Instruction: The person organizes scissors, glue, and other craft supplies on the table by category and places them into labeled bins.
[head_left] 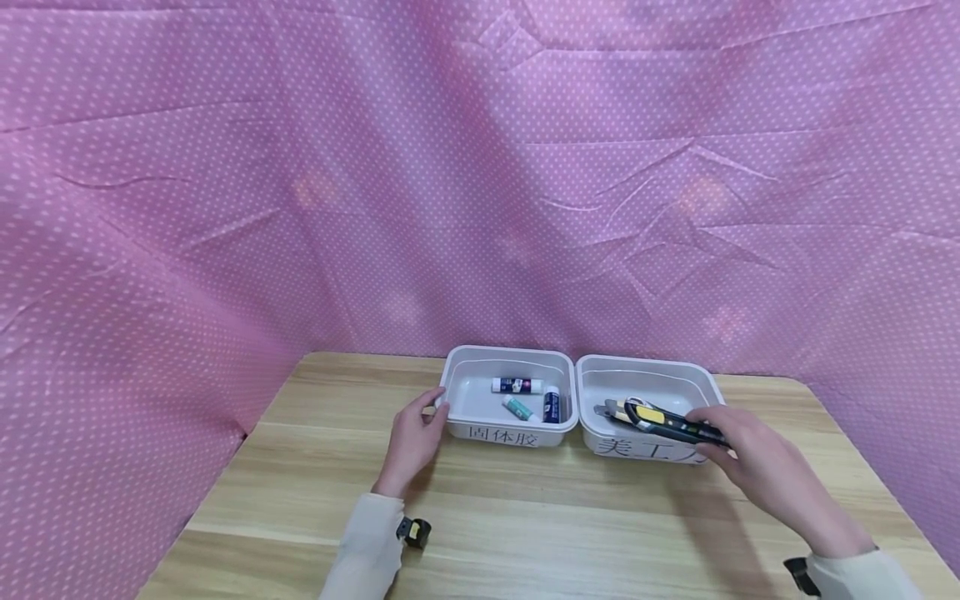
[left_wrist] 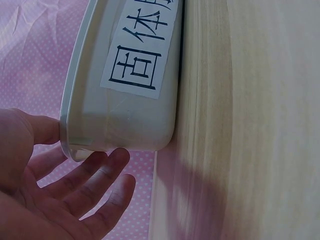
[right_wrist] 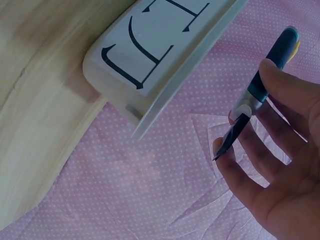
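My left hand (head_left: pixel 414 435) is at the left end of a white plastic bin (head_left: pixel 457 408), its thumb and fingers pinching the rim at the corner. Three glue sticks lie inside: a dark one with a white cap (head_left: pixel 516 386), a green one (head_left: pixel 517 407) and an upright-lying dark blue one (head_left: pixel 551 406). Above the front rim of a second white bin (head_left: pixel 645 367), my right hand (head_left: pixel 761 458) holds a black and yellow utility knife (head_left: pixel 660 421) between thumb and fingers, its end pointing left. The knife partly hides this bin's inside, where a greyish tip (head_left: pixel 603 410) shows.
Both bins stand side by side on a wooden table (head_left: pixel 510 517), near its back edge. Paper labels with Chinese characters, a left label (head_left: pixel 502 436) and a right label (head_left: pixel 645 450), face the front. Pink dotted cloth (head_left: pixel 480 208) hangs behind and at the sides.
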